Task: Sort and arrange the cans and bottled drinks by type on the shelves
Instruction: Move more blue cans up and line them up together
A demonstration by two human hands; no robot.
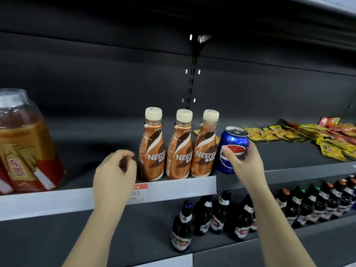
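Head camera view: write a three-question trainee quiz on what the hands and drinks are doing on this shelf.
1. True or false: the right hand grips the blue can.
2. How many coffee bottles stand in the row?
3. What lies right of the can? A) snack packets B) cups C) boxes

Key: 1 true. 2 three. 3 A.

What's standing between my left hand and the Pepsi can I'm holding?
In the head view, three Nescafe bottles stand in a row on the shelf edge between your left hand and the Pepsi can held by your right hand.
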